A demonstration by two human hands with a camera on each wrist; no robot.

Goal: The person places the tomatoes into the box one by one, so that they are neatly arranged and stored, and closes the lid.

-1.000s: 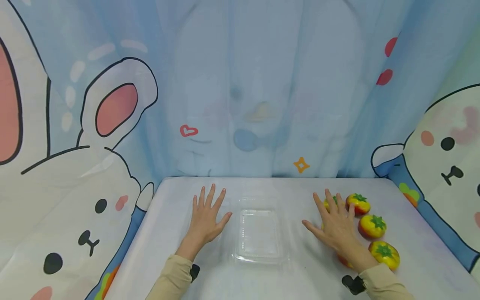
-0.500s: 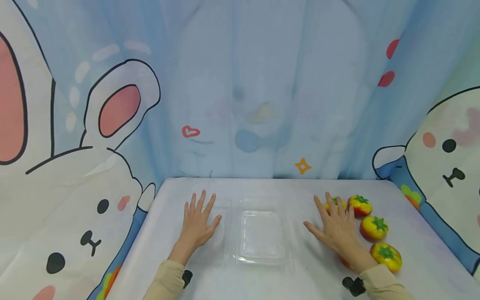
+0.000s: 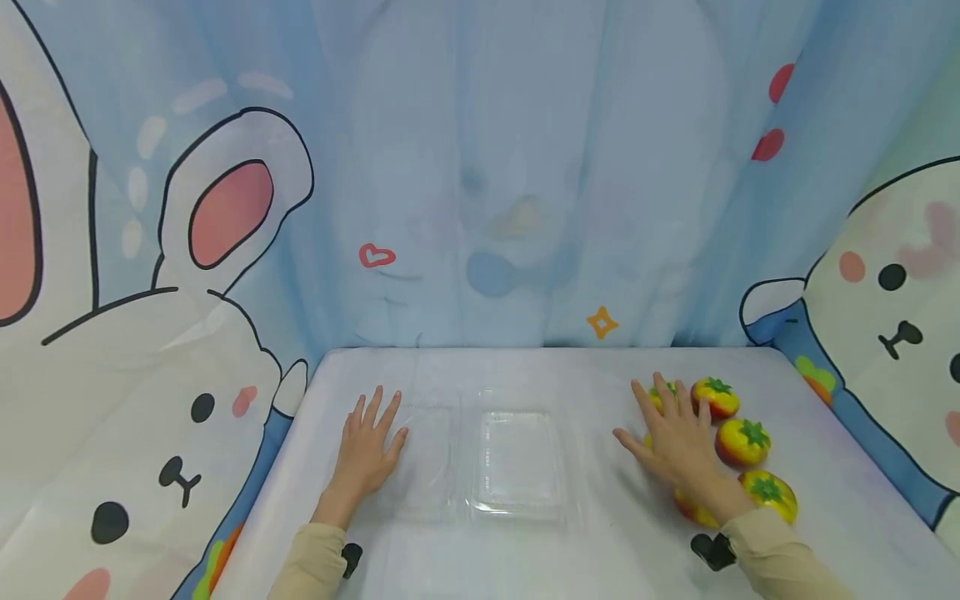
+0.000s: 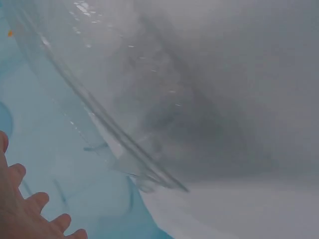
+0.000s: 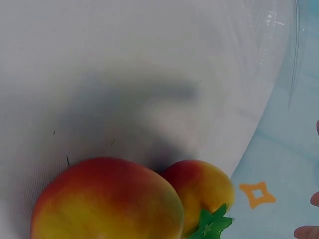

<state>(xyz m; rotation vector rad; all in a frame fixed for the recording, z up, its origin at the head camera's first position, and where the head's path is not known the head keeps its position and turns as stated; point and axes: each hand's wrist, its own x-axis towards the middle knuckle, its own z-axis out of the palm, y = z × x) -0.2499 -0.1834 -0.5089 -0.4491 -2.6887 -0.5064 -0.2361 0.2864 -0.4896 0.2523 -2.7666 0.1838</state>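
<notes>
A pale blue curtain (image 3: 525, 125) hangs beyond the box (image 3: 516, 508), with soft folds running down it. The white worktop (image 3: 615, 554) spreads out around the box. A big printed rabbit (image 3: 150, 400), outlined in black, takes up the area well to the left of the box, and another pale animal (image 3: 870, 300) looks in from well to the right.

The box itself is clear plastic, lying unfolded; its left half is so faint that I can barely trace the edges.

The person's left hand (image 3: 363, 458) is just left of the box, released, its fingers spread. The right hand (image 3: 678, 446) is to the right of the box, also loose and spread, above or among the fruits; I can't tell whether it touches any. Beige sleeves (image 3: 780, 554) cover both forearms, on the near side of the box.

The fruits (image 3: 742, 443), yellow and red with green tops, are grouped to the right of the box. I count six at least in part, some half hidden by the right hand and wrist.

Smaller still, a black piece (image 3: 712, 550) shows at each wrist, either side of the box, and a red heart (image 3: 377, 256) and orange star (image 3: 602, 322) are printed beyond it.
</notes>
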